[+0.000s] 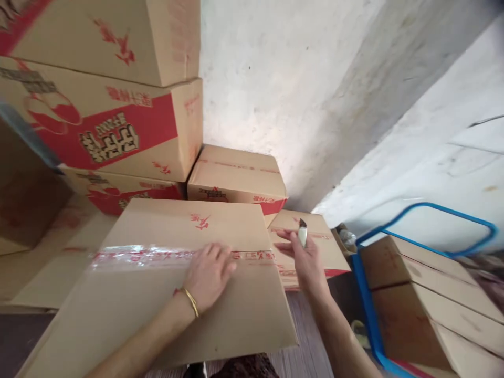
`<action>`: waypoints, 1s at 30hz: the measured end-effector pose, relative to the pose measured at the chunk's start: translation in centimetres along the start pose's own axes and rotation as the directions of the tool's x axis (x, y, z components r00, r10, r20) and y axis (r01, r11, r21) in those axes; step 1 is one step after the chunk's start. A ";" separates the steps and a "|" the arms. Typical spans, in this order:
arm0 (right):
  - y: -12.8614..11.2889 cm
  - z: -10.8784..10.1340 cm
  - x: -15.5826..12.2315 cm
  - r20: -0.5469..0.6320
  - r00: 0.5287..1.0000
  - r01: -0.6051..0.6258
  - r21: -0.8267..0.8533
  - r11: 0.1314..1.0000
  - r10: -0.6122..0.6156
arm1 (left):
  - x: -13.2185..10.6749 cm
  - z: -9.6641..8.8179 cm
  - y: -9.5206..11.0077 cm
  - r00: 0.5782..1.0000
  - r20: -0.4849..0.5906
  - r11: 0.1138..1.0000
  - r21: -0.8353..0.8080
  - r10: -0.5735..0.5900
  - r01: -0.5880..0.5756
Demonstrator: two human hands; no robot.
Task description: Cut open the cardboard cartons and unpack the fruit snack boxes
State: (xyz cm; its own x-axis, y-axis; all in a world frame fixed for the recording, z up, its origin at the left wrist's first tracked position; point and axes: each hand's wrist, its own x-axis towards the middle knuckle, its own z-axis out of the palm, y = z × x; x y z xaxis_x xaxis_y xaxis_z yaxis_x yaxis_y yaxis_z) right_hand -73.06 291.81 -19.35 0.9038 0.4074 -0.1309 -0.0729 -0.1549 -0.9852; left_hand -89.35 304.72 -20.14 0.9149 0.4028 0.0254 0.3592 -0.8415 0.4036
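A large cardboard box (220,304) stands in front of me, its top seam covered by clear tape with red printing (157,258). My left hand (209,274), with a gold bracelet at the wrist, lies palm down on the lid. Its fingers are stretched out over the tape and hold nothing. Just beyond the box's right edge, my right hand (305,257) grips a box cutter (302,233) with a pale handle under the thumb. The dark blade points up and away from me. Some of the handle is hidden in the hand.
Printed cartons (126,126) are stacked high at the left. A smaller carton (236,168) sits behind the large box, and another carton (311,223) lies lower on the right. A blue hand truck (364,294) carries stacked boxes (409,315). A pale wall (275,73) rises behind.
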 end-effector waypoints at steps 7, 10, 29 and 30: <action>1.8 -4.7 1.8 -0.036 0.999 0.021 -0.395 0.918 -0.039 | 1.1 2.8 -0.6 0.991 -0.008 0.990 -0.048 0.132 -0.133; 2.4 -4.6 1.7 -0.045 0.998 -0.045 -0.081 0.996 0.042 | 2.0 2.8 -0.2 0.990 -0.049 0.990 -0.051 0.129 -0.132; 3.0 -7.2 0.6 0.368 0.875 -0.261 -0.190 0.947 0.315 | 3.3 4.4 2.9 0.979 -0.067 0.980 0.052 0.195 -0.192; 2.7 -6.8 1.0 0.366 0.864 -0.284 -0.213 0.935 0.345 | 4.2 4.1 3.1 0.980 -0.086 0.983 0.061 0.181 -0.176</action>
State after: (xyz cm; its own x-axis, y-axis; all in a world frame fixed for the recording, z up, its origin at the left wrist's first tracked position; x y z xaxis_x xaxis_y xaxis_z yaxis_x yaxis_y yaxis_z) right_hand -69.53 285.69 -21.38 0.6017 0.6278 -0.4939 -0.2348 -0.4520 -0.8606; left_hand -83.62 302.36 -22.54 0.9455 0.2737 0.1766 0.2034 -0.9196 0.3361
